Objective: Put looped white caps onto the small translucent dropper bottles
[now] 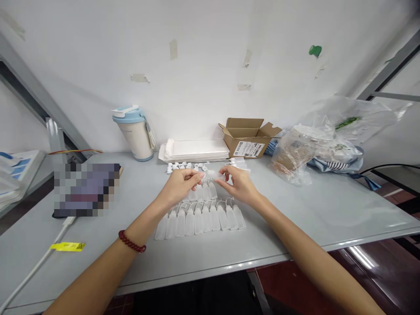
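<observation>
My left hand [179, 186] and my right hand [238, 186] meet above the grey table [210, 249], their fingertips pinching a small translucent plastic bottle [215, 175] from both ends. Just below my hands, rows of translucent squeeze bottles with thin curved nozzles [200, 221] lie side by side, tips pointing away from me. Several small white caps [183, 166] lie in a line beyond my left fingers. A dark red bead bracelet [131, 241] circles my left wrist.
Behind the caps are a stack of white flat trays [193, 151] and an open cardboard box [249, 140]. A blue-lidded tumbler [134, 133] stands back left, a pixelated object [85, 190] lies left, and plastic bags [295, 153] sit right. The table's front edge runs below the bottles.
</observation>
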Action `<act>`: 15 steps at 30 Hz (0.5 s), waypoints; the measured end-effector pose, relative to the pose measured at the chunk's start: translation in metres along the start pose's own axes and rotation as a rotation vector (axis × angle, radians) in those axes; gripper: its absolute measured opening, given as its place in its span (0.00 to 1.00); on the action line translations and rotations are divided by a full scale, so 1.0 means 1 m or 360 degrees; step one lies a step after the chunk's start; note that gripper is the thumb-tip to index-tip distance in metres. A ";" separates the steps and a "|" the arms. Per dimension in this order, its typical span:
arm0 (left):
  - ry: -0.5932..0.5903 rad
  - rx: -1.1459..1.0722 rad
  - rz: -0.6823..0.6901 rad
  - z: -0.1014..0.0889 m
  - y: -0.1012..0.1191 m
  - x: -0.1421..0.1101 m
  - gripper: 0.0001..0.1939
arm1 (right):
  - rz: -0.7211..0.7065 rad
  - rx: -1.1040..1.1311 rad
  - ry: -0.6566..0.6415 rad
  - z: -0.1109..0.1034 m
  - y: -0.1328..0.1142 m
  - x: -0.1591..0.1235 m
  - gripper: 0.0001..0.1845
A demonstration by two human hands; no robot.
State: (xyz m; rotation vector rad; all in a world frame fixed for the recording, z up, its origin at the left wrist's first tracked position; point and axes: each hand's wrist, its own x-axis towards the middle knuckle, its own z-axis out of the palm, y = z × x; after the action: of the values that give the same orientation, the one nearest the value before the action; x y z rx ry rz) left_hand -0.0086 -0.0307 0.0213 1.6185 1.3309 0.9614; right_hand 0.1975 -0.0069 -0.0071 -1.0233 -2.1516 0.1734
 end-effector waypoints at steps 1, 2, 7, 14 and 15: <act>-0.0025 -0.0040 -0.0019 0.000 0.001 0.000 0.15 | -0.0046 -0.0029 0.0051 0.002 0.000 -0.001 0.09; -0.0045 -0.0070 -0.0030 0.000 0.001 -0.001 0.16 | -0.0092 -0.0059 0.0094 0.004 0.000 -0.002 0.09; -0.0065 -0.0109 -0.0057 0.002 0.003 -0.002 0.17 | -0.0278 -0.0157 0.0198 0.010 -0.002 -0.005 0.07; -0.0168 -0.0044 -0.0011 -0.002 -0.002 -0.002 0.18 | -0.0417 -0.0159 0.0321 0.011 -0.008 -0.007 0.04; -0.0180 -0.0020 0.0010 -0.003 -0.002 -0.001 0.18 | -0.0411 -0.0132 0.0320 0.012 -0.008 -0.007 0.05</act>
State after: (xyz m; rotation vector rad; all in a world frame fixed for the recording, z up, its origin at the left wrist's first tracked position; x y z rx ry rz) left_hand -0.0122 -0.0315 0.0201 1.6435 1.2413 0.8671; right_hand 0.1880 -0.0153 -0.0166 -0.7635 -2.0953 -0.1370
